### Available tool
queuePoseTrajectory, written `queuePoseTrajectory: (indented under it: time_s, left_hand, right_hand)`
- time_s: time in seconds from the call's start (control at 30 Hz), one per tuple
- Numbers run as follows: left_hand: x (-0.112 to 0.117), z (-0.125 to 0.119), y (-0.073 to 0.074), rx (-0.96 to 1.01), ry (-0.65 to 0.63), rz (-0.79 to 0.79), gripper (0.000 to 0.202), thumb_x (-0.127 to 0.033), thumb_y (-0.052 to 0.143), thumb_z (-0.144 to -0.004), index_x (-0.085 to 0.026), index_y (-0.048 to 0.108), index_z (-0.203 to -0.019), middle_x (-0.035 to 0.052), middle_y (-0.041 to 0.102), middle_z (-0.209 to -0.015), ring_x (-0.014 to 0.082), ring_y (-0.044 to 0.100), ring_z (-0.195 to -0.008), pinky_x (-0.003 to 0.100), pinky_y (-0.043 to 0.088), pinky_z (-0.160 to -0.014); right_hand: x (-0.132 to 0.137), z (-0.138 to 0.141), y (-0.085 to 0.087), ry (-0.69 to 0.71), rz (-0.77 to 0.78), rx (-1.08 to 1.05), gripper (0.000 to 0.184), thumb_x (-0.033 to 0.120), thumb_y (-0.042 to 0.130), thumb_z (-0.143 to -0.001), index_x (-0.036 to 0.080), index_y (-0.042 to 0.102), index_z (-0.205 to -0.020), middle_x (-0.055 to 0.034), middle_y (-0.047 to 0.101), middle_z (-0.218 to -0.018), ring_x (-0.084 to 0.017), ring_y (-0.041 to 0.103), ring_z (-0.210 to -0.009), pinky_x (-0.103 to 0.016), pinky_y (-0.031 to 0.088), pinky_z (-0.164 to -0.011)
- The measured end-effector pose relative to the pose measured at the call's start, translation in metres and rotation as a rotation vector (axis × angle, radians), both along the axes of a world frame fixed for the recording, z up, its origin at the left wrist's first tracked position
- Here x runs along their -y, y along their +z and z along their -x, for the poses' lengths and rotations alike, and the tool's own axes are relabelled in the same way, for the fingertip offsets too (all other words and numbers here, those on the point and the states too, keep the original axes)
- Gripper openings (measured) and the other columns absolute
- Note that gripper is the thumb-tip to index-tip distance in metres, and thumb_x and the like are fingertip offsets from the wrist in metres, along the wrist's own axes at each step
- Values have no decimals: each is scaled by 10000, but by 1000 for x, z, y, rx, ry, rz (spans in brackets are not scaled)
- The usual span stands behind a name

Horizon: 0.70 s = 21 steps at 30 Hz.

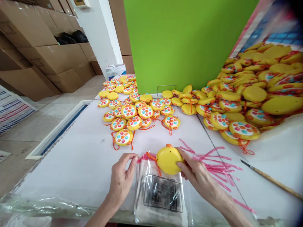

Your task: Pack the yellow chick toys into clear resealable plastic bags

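My right hand grips a round yellow plastic toy by its right edge. The toy's plain back with small holes faces up, and an orange cord hangs from its left side. Thumb and forefinger of my left hand are pinched together at the end of a pink strip, just left of the toy. Below the toy lies a stack of clear plastic bags with a dark printed panel. Several loose pink strips are spread beside and behind my right hand.
Many similar toys with coloured dots lie mid-table; a large heap rises at the right. A wooden-handled pointed tool lies on the right. A green panel stands behind; cardboard boxes are stacked at the back left.
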<state>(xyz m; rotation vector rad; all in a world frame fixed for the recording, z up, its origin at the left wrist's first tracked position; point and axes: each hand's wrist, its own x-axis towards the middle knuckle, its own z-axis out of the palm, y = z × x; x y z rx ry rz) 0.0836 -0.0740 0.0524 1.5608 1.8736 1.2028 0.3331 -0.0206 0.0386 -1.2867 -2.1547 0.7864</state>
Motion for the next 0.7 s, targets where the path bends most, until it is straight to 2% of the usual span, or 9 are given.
queuePoseTrajectory:
  time_s: [0.07,0.13,0.23,0.4,0.47,0.53,0.57,0.63,0.7]
  left_hand:
    - [-2,1,2,205,-44,192,264,-387,476,-880,-172,620,-832,34,658,-772,175,601,-758,255,449,-679]
    - [-6,-5,0,364,-136,288,274,-392,497,-860,-154,626,-818,34,655,-759,170,593,-739,244,437,-659]
    - [-14,-18,-3,478,-176,300,205,-319,537,-813,-144,605,-729,7,610,-675,141,541,-653,221,396,-595]
    - [-18,-29,2,456,-62,267,206,-274,545,-781,-160,538,-609,-47,483,-550,105,443,-545,198,318,-512]
    - [-18,-32,5,476,-76,255,223,-295,539,-795,-164,545,-614,-38,520,-568,115,475,-564,201,350,-533]
    - [-18,-35,5,526,-101,249,233,-314,534,-810,-166,556,-631,-19,573,-600,132,530,-602,213,404,-579]
    - [-18,-36,4,558,-103,248,234,-324,537,-812,-166,559,-641,-10,593,-616,140,554,-621,221,429,-601]
    - [-18,-39,1,629,-82,255,241,-356,557,-808,-165,554,-662,1,609,-638,153,589,-641,236,463,-613]
    - [-18,-40,-3,719,-66,258,250,-393,579,-799,-168,538,-698,5,618,-648,162,613,-649,248,485,-612]
  right_hand:
    - [1,2,2,-2,0,12,477,388,373,-948,189,393,-1381,-90,695,-847,-234,662,-745,-338,539,-635]
    - [1,5,5,7,-14,16,468,383,368,-953,193,399,-1379,-102,701,-931,-238,665,-797,-352,542,-685]
    - [1,10,13,55,-34,1,433,341,345,-964,215,414,-1372,-93,698,-1018,-216,671,-803,-335,539,-727]
    - [-6,11,30,133,5,46,388,291,329,-975,231,476,-1329,-63,702,-1050,-202,677,-870,-299,521,-754]
    - [-8,13,36,232,26,102,332,254,344,-974,271,584,-1202,-17,726,-939,-180,682,-806,-264,507,-708]
    - [-10,16,40,348,19,194,287,220,407,-952,270,688,-929,17,713,-757,-158,667,-686,-226,473,-620]
    - [-10,19,40,372,-4,253,283,211,450,-933,251,690,-786,21,689,-688,-152,652,-638,-218,447,-581]
    - [-10,26,39,324,-84,373,294,197,521,-893,214,643,-626,13,648,-636,-148,625,-581,-222,393,-528]
    - [-10,35,36,205,-175,436,242,165,544,-874,204,642,-657,0,645,-692,-155,623,-609,-231,357,-516]
